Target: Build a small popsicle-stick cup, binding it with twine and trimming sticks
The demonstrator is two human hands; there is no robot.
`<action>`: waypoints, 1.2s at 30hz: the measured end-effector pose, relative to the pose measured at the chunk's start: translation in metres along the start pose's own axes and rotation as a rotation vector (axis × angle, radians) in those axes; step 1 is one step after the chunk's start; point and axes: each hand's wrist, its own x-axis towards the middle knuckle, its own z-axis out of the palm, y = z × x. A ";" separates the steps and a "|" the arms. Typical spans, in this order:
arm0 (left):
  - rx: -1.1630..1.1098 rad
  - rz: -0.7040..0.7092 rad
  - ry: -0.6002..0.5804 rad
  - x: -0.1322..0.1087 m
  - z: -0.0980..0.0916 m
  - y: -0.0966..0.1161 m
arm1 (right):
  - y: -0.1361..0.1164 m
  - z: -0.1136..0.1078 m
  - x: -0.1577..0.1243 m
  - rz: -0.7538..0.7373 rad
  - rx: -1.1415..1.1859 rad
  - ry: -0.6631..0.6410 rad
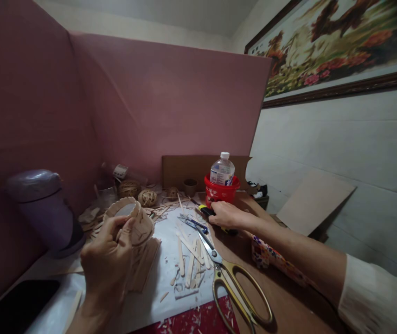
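My left hand (110, 250) pinches the rim of a small round wooden craft piece (143, 228) with a scalloped edge, held up above the table. Below it, a stack of flat wooden sticks (145, 264) is partly hidden by that hand. On the right, my right hand (226, 215) reaches across the table with its fingers closed over a black-and-yellow utility knife (204, 210), whose middle they cover. Large gold-handled scissors (217, 260) lie open nearby. Beside their blades rests a smaller blue-handled tool (198, 226).
Loose wooden sticks (191, 264) and shavings litter the white paper (163, 283). A red basket (221, 192) holds a plastic bottle (222, 171). Twine balls (147, 198) sit behind. A purple tumbler (47, 211) stands left; a floral-patterned object (275, 260) lies under my right forearm.
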 end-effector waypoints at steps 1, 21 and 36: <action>-0.005 -0.001 -0.002 0.000 0.000 0.000 | 0.001 0.000 0.000 0.022 -0.004 0.000; -0.008 -0.023 -0.032 -0.001 -0.002 0.003 | -0.039 0.006 0.000 -0.125 -0.112 -0.003; -0.013 -0.019 -0.020 -0.002 -0.001 0.003 | -0.032 0.010 0.013 -0.177 -0.008 -0.021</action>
